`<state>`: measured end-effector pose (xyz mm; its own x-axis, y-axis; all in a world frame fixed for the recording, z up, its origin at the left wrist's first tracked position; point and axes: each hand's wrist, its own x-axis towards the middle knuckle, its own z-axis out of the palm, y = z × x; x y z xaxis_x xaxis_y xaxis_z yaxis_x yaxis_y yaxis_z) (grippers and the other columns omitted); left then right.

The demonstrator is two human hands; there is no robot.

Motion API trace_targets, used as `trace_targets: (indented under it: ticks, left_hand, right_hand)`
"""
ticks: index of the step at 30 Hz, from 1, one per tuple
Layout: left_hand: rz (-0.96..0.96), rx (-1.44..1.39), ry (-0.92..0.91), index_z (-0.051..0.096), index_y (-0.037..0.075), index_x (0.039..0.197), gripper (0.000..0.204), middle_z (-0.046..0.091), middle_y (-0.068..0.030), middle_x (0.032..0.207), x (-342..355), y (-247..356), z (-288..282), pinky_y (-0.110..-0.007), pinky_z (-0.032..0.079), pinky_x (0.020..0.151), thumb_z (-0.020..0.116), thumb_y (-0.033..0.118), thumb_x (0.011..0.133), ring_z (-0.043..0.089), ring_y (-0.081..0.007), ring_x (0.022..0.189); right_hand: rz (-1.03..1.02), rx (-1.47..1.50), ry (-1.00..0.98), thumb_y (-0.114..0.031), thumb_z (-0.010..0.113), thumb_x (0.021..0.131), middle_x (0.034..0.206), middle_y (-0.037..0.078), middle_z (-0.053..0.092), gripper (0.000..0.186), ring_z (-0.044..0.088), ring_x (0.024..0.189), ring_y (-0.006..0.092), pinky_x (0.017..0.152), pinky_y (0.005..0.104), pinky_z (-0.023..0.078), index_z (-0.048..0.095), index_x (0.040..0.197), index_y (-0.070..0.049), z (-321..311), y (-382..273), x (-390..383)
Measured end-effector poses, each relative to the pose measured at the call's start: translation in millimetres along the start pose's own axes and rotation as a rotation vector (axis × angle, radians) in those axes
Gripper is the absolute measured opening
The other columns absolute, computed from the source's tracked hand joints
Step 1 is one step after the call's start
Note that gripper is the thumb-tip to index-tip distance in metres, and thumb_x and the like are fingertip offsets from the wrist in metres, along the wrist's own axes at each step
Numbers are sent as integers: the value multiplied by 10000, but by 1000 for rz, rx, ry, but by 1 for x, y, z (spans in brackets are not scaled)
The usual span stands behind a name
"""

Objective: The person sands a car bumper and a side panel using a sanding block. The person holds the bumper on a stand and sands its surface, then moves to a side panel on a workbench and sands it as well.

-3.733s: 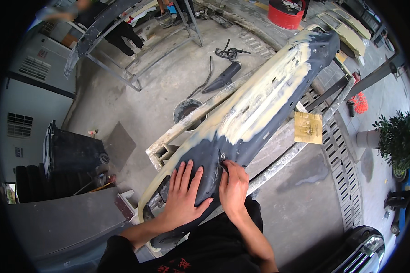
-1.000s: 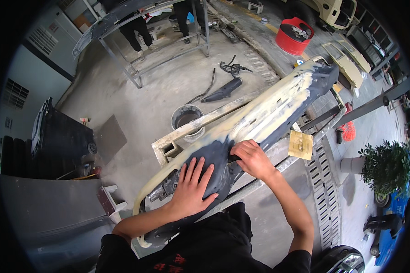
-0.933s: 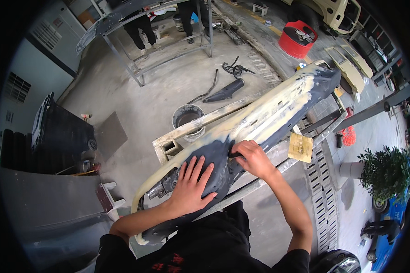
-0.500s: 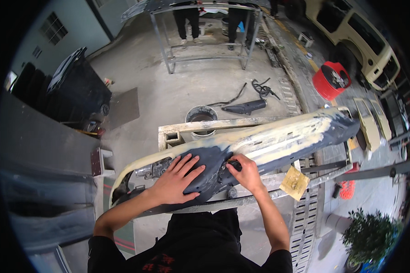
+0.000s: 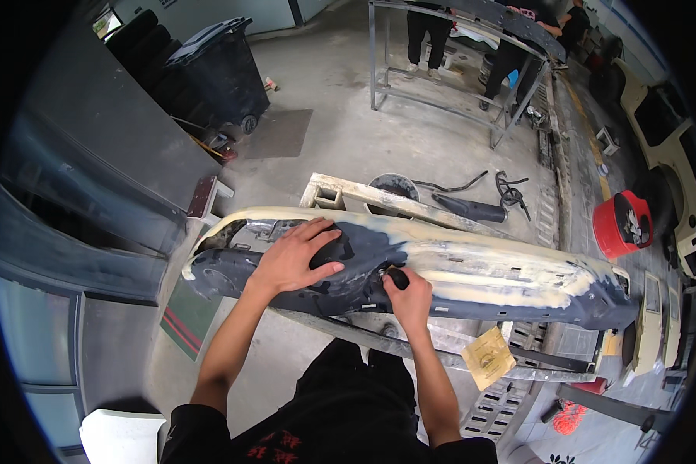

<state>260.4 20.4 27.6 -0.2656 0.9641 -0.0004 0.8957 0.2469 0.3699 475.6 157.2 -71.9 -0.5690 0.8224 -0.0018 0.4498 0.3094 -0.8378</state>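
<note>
A long car bumper [image 5: 503, 271], dark grey with cream filler smeared over its upper side, lies crosswise on a pale metal stand [image 5: 322, 187]. My left hand [image 5: 290, 261] rests on the dark section left of the middle, fingers stretched out and apart. Just right of it, my right hand [image 5: 406, 294] is closed around a small black object [image 5: 397, 277], pressed against the bumper beside a crease; exactly what this object is, I cannot tell. A yellow sheet of paper [image 5: 489, 357] lies on the stand's near side, below the bumper.
Behind the bumper are a bucket [image 5: 393, 185] and black tube parts [image 5: 468, 206]. A wheeled bin [image 5: 220, 77] and tyres [image 5: 139, 46] stand upper left. Two people in dark trousers [image 5: 428, 39] work at a metal rack [image 5: 441, 100]. A red tub [image 5: 617, 232] and cream vehicle [image 5: 661, 131] are right.
My view has swung so that the bumper, earlier diagonal, now lies nearly level and the bin sits higher. Both hands remain on the bumper; my right hand has tilted with the black object.
</note>
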Motion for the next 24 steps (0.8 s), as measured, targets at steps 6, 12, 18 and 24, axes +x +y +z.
trace_targets:
  ticks: [6, 12, 18, 24]
  left_hand:
    - [-50, -14, 60, 635, 90, 1318, 650, 548, -119, 1459, 1, 1, 5, -457, 440, 1106, 641, 586, 898, 514, -329, 1349]
    - [-122, -30, 69, 647, 93, 1305, 665, 569, -113, 1435, -1, 2, 6, -462, 480, 1062, 647, 605, 880, 562, -321, 1296]
    - [-162, -36, 62, 650, 85, 1300, 638, 567, -107, 1441, -2, 5, 4, -447, 478, 1064, 665, 567, 881, 565, -319, 1292]
    - [-150, -43, 79, 650, 88, 1303, 662, 577, -119, 1427, -3, 1, 9, -456, 494, 1046, 637, 603, 888, 581, -329, 1265]
  right_hand:
    - [51, 7, 79, -233, 759, 821, 778, 196, 710, 239, 707, 754, 380, 704, 427, 543, 727, 912, -15, 8, -1, -11]
    - [184, 400, 10, -172, 767, 833, 643, 85, 690, 218, 654, 597, 143, 631, 296, 515, 709, 825, 38, 9, 4, 0]
    - [198, 516, -27, -97, 763, 840, 671, 59, 698, 172, 636, 618, 100, 615, 258, 507, 711, 829, 67, 15, 8, -1]
    - [299, 690, 58, -69, 744, 877, 718, 45, 681, 133, 628, 607, 111, 589, 239, 497, 693, 854, 52, 25, 2, -9]
